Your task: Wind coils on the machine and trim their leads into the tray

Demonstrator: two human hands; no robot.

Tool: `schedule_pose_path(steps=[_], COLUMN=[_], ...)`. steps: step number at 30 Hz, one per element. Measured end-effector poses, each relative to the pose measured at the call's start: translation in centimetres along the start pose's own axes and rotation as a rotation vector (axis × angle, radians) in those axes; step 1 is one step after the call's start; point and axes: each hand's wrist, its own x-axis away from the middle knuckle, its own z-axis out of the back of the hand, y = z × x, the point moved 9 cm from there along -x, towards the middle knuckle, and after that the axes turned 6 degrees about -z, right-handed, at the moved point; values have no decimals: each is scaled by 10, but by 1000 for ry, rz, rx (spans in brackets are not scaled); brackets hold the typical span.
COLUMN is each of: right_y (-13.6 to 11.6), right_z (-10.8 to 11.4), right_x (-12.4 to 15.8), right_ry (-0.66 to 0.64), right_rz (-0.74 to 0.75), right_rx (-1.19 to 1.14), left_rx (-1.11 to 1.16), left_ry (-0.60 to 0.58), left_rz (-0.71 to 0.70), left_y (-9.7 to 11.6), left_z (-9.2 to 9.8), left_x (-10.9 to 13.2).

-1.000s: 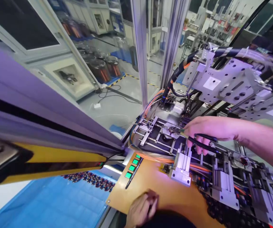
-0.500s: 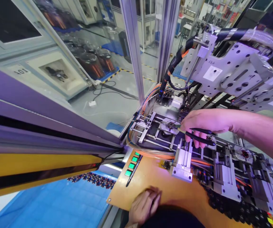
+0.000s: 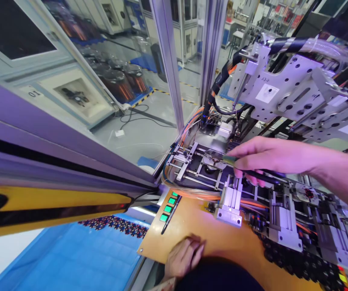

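Note:
My right hand (image 3: pixel 263 155) reaches in from the right over the machine, its fingers closed on a black-handled plier-like tool (image 3: pixel 267 177). The tool's front end, with a greenish part, points left towards a round metal part (image 3: pixel 214 160) in a holder on the rail fixture. Fingers partly cover the tool, and I cannot tell whether its tip touches the part. My left hand (image 3: pixel 183 255) rests near the front edge of the orange worktop (image 3: pixel 192 222), its fingers curled with nothing visible in them.
Silver clamp blocks (image 3: pixel 230 206) line the fixture's near side, with a black cable chain (image 3: pixel 301 256) below. A large drilled plate (image 3: pixel 283 89) hangs above. Green buttons (image 3: pixel 168 209) and a pen (image 3: pixel 170 216) sit left. Small parts (image 3: pixel 113 225) lie in a blue tray (image 3: pixel 80 258).
The tool's handles have come closer together and it lies flatter, with its greenish front part now showing. My right hand has shifted slightly and extended its fingers. My left hand stays put.

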Motion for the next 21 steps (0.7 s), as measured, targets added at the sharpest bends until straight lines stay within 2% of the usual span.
schedule_pose_path(steps=[2,6,12,15,21], right_y=[12,57,115,128,133], right_z=[9,28,27,24,21], right_x=[21,57,74,74,70], right_ry=[7,32,70,83,90], right_rz=[-43,-221,-341,-384,-378], right_rx=[3,5,-22,-26,-42], left_rx=[-3,5,5,-11,-22], left_ry=[-9,-47,-122,-147,-204], left_rz=[17,27,4,-16,26], left_y=[-1,0,2,3,7], left_z=[-1,-2,-2,-2,-3], left_x=[1,1,-3,-5,-10])
